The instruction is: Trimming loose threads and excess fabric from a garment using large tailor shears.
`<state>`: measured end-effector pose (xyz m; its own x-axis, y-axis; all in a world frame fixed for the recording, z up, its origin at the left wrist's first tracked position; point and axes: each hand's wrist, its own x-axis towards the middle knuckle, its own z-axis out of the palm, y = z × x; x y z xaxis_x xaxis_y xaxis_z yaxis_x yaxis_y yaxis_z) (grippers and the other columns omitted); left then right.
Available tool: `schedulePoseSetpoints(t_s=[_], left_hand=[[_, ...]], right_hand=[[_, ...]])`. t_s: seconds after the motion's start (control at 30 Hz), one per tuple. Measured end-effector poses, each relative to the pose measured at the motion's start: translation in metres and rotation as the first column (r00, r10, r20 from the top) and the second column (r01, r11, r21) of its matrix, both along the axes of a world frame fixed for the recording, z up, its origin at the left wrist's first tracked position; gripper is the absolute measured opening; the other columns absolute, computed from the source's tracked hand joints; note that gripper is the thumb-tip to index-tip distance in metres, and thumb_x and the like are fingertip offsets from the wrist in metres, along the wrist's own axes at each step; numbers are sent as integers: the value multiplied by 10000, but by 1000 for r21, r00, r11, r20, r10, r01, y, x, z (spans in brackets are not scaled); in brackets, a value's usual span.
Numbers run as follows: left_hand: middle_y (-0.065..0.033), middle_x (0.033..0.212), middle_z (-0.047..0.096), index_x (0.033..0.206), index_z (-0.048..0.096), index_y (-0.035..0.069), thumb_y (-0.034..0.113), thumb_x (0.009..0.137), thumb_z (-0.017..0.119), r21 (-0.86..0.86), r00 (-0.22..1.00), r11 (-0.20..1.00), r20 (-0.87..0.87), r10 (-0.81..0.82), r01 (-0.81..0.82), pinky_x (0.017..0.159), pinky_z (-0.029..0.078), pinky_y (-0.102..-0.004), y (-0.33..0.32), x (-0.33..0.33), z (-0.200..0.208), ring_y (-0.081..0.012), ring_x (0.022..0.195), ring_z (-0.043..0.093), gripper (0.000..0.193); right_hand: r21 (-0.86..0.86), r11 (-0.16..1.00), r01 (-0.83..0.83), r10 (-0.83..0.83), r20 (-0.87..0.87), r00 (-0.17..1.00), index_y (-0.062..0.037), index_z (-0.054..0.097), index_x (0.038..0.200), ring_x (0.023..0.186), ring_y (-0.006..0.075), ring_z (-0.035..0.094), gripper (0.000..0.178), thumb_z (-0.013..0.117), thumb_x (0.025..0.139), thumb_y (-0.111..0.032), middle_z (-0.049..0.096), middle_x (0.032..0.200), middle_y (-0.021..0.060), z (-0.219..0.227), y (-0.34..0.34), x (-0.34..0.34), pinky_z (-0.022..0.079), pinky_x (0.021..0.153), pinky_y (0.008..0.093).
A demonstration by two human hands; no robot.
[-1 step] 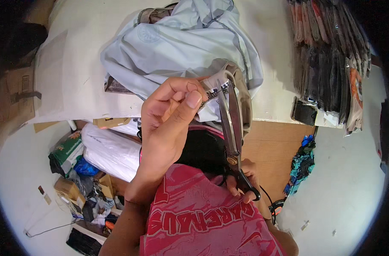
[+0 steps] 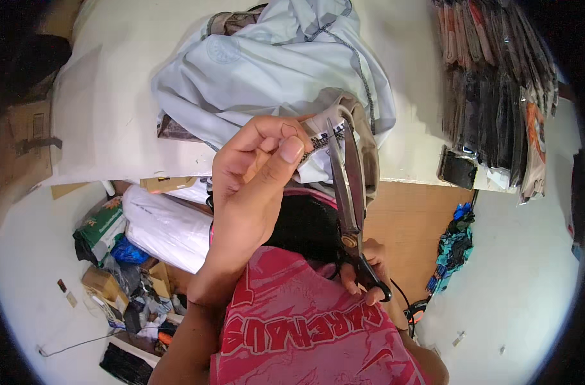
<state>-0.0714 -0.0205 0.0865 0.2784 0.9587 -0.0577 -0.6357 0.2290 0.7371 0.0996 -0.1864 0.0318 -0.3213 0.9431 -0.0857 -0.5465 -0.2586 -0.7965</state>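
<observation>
A pale blue garment [image 2: 254, 77] with dark overlock stitching and a brown-grey edge [image 2: 367, 154] is spread on the white table. My left hand [image 2: 247, 186] pinches a stitched seam [image 2: 321, 140] of it between thumb and fingers, at the table's near side. A pair of scissors [image 2: 350, 205] with black handles is in my right hand [image 2: 371, 266], pointing away from me. Its blades are slightly parted, with their tips over the seam just right of my left fingertips. Part of the right hand is hidden behind the handles.
Packed garments in clear bags [image 2: 494, 96] lie in a stack on the table's right side. Below left are a white wrapped roll [image 2: 167, 224], a green-and-white sack [image 2: 100, 231] and cardboard boxes. A bundle of blue-green cloth [image 2: 456, 247] hangs at the right.
</observation>
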Motion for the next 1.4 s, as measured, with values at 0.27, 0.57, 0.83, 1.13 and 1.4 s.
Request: schedulePoseSetpoints(t_s=[0.27,0.57,0.83,1.13,1.4], left_hand=[[-52,878,551,955,534,-16,54,873,532,10,1000,1000,-5,-6,6,758,340,-230,1,0,-2,-98,810,459,108],[-69,903,488,945,498,-47,115,873,525,-3,1000,1000,-21,-3,2,900,290,-254,0,0,-6,-128,929,438,179],[-64,898,551,955,536,-23,54,873,525,-28,997,999,81,-16,18,846,351,-254,-2,-1,-11,-125,886,491,113],[-76,901,551,926,537,-19,56,871,515,-26,992,995,87,-94,96,878,333,-265,-5,-15,-12,-132,932,494,95],[-97,854,610,921,554,-5,21,850,517,-182,668,909,-628,-400,374,664,490,-318,-12,-101,-16,-175,728,612,84]], right_hand=[[16,996,90,-91,90,992,-34,537,581,365,81,432,395,777,651,-339,512,469,0,6,7,-4,281,353,203],[102,976,191,-204,130,970,-31,534,613,384,112,461,334,776,662,-257,511,481,9,5,2,-4,298,352,237],[67,861,504,-500,283,818,-27,513,801,519,167,559,491,791,633,-396,539,556,55,22,41,-1,440,494,256],[14,850,526,-511,263,819,-62,448,778,495,40,506,343,749,644,34,647,888,173,50,140,-26,375,399,169],[-27,855,519,-495,262,829,-64,459,727,451,63,497,349,769,608,44,622,751,119,54,143,-12,344,340,177]])
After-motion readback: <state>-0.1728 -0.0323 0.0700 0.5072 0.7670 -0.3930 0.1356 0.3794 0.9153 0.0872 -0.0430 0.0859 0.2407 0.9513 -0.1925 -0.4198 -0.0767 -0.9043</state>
